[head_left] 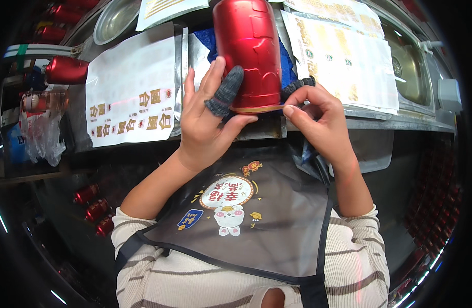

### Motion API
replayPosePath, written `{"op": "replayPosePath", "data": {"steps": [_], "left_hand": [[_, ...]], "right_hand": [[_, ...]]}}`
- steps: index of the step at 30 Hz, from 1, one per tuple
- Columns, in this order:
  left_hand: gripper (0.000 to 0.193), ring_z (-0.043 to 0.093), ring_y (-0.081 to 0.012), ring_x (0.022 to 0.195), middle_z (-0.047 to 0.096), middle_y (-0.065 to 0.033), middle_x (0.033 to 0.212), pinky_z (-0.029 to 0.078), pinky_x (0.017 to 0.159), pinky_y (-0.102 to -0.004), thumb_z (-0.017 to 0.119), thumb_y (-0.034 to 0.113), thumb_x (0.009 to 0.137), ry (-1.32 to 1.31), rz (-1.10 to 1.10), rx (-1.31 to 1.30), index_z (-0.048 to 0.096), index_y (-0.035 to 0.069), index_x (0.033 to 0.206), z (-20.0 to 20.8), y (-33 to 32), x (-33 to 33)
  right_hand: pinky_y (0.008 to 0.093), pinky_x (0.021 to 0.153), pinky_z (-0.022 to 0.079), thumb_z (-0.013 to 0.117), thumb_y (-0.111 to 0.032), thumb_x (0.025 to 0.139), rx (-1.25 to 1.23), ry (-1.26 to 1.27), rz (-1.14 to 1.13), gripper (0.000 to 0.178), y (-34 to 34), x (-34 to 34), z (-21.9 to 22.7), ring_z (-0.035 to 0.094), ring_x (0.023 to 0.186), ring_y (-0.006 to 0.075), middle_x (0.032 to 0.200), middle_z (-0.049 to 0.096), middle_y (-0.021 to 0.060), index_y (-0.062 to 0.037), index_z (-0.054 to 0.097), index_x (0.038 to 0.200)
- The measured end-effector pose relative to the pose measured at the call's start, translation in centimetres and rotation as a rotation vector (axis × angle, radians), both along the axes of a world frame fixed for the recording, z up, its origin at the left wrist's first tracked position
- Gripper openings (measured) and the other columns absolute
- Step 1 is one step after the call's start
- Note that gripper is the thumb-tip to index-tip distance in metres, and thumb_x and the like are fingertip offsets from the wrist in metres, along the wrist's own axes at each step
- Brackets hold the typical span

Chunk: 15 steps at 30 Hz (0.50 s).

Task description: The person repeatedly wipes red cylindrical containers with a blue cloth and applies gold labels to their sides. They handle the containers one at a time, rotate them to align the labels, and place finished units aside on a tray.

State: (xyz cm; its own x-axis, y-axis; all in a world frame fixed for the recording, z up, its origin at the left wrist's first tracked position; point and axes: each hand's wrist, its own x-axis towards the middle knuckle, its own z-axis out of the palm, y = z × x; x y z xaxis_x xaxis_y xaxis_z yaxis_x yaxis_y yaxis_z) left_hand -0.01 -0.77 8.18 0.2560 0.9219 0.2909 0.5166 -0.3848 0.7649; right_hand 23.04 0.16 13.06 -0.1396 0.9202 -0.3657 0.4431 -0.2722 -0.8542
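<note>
Near the front edge of the desk (267,132), the right hand (318,115) has a narrow grip, thumb and forefinger pinching the end of a gold band (256,109) at the base of a red bottle (249,46). The left hand (202,115) has a wide grip, fingers spread, with its covered finger along the bottle's side and its thumb by the base. Both hands wear dark knitted finger covers (225,92). The bottle is between the hands, its base toward the person and its far end cut off by the frame, with a blue cloth (286,61) showing behind it. To the left are a white sheet (131,72) with gold characters, a second red bottle (66,70) on its side and, farther back, a metal bowl (100,31). To the right lie more white sheets (354,72) with gold print, just beside a metal basin (428,77). Below the hands is a dark apron (292,226).
</note>
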Motion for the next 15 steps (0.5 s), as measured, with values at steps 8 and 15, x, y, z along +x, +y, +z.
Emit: {"op": "replayPosePath", "data": {"steps": [8,15], "left_hand": [[0.044,0.049,-0.0415,0.133,0.048,-0.0223,0.146,0.023,0.111,-0.0650,0.084,0.015,0.073,0.056,-0.052,0.033,0.070,-0.001,0.112,-2.1,-3.5,-1.7],[0.039,0.052,-0.0425,0.130,0.048,-0.0214,0.147,0.023,0.109,-0.0666,0.083,0.014,0.071,0.151,-0.074,0.147,0.075,0.011,0.109,-1.0,-2.3,-1.2]], "right_hand": [[0.0186,0.058,0.038,0.070,-0.005,0.084,-0.085,0.066,-0.075,0.008,-0.2,0.2,1.9,0.049,0.062,0.0021,0.084,0.054,0.0003,0.0008,0.064,0.084],[0.0180,0.056,0.037,0.069,-0.005,0.084,-0.079,0.033,-0.076,0.009,-0.2,0.8,1.2,0.048,0.061,0.0016,0.084,0.056,0.0005,0.0016,0.064,0.084]]}}
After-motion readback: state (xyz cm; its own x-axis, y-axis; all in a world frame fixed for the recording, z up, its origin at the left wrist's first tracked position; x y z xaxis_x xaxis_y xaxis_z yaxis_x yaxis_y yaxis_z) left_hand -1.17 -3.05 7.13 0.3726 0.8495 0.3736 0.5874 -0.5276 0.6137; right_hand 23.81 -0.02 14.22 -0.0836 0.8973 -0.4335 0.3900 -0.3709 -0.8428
